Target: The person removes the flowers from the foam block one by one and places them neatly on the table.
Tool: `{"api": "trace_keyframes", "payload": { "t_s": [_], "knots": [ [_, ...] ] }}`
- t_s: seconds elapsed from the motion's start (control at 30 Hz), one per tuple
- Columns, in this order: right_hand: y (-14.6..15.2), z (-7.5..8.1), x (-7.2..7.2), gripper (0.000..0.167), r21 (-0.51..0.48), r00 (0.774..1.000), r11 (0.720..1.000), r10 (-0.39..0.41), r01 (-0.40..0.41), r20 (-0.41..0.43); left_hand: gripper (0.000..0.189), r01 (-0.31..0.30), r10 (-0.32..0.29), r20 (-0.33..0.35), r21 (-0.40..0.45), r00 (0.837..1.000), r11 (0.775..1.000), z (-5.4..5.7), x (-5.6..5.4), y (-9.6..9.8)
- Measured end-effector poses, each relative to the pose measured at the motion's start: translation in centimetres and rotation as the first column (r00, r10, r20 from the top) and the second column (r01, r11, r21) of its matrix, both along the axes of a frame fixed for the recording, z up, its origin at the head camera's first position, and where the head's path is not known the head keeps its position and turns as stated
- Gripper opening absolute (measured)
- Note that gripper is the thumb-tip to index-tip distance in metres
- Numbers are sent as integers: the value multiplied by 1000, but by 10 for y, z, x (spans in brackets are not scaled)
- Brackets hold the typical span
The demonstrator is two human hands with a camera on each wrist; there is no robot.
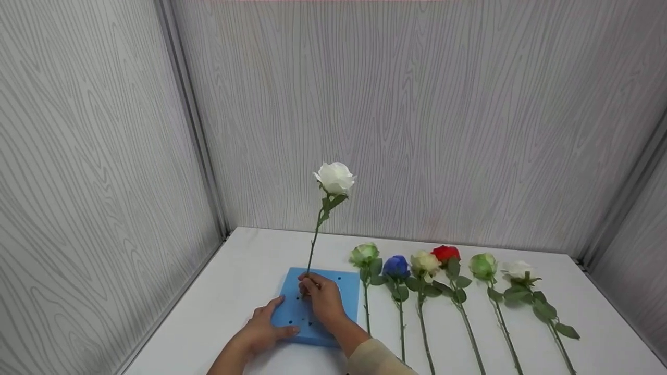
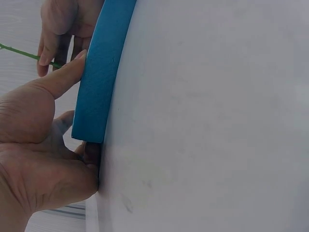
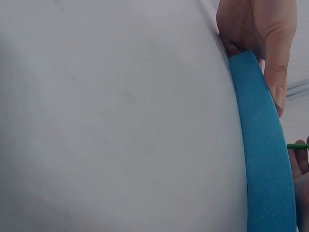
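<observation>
My right hand [image 1: 325, 302] pinches the stem of a white artificial rose [image 1: 335, 178] low down, over a blue foam block [image 1: 349, 307]. The rose stands nearly upright, its bloom leaning slightly right. In the right wrist view the green stem [image 3: 297, 146] meets the block's top edge; whether its end sits in a hole is hidden. My left hand [image 1: 260, 330] holds the block's near left corner, thumb on the top face and fingers along the left side. The left wrist view shows this thumb [image 2: 67, 77] pressing on the block [image 2: 99, 87].
Right of the block, several roses lie in a row on the white table [image 1: 250, 250]: green [image 1: 365, 254], blue [image 1: 396, 266], cream [image 1: 424, 262], red [image 1: 445, 253], another green [image 1: 483, 266] and white [image 1: 518, 270]. Small dark holes dot the block. Wood-grain panels [image 1: 417, 120] enclose the table.
</observation>
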State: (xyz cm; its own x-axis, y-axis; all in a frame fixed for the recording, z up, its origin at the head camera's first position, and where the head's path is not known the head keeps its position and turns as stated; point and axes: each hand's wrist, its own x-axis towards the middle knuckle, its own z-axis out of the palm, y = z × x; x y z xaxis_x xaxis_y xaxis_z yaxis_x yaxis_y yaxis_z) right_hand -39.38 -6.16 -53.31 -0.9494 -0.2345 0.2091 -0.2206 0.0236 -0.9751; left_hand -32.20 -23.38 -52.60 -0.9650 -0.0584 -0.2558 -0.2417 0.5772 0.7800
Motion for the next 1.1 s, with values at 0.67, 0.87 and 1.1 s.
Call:
{"api": "trace_keyframes", "payload": {
  "t_s": [0.67,0.87,1.1],
  "knots": [
    [2,-2,6,27,-2,998,1000,-2,2,-62,108,8,-8,-8,-1,1000,1000,-3,0,1],
    [4,-1,12,22,-45,995,998,-57,53,-83,107,15,-15,3,-22,1000,1000,-3,0,3],
    [10,4,19,21,-9,994,996,-89,89,-66,109,4,-3,-11,12,1000,1000,2,2,1]
  ]
}}
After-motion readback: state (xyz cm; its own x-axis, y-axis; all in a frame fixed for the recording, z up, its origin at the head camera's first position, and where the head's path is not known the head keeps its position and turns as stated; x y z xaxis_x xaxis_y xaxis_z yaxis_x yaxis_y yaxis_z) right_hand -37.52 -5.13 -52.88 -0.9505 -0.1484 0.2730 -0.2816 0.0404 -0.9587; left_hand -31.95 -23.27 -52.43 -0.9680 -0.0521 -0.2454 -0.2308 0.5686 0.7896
